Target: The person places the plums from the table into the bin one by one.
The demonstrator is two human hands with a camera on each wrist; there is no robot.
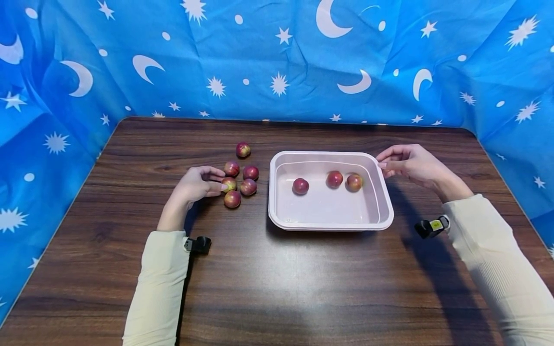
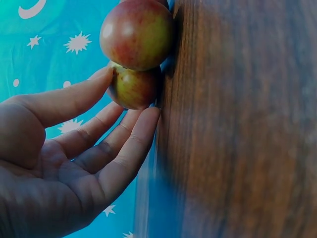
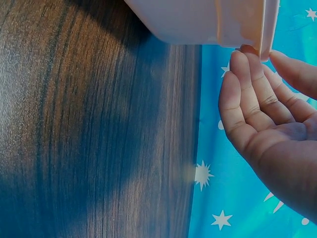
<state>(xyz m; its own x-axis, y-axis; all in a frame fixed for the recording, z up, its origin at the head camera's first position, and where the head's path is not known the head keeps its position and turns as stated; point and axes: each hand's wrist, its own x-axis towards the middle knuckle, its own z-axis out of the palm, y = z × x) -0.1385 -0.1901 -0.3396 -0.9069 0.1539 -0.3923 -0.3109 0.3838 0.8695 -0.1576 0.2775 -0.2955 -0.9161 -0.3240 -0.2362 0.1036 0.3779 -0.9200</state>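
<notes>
My left hand (image 1: 195,186) is at the left group of plums, its thumb and fingers around a yellow-red plum (image 1: 229,184). In the left wrist view the thumb tip touches this plum (image 2: 132,88) on one side and the fingertips reach its other side. A redder plum (image 2: 137,33) sits right against it. My right hand (image 1: 413,166) pinches the far right corner of a white plastic tub (image 1: 324,226) between thumb and fingers. The right wrist view shows the tub's rim (image 3: 267,29) between them. Three plums lie inside the tub, one (image 1: 300,186) apart from the others.
Several more plums lie close about the left hand, with one plum (image 1: 243,149) farther back. The brown wooden table (image 1: 277,288) ends at a blue cloth (image 1: 242,57) with moons and stars behind and at both sides.
</notes>
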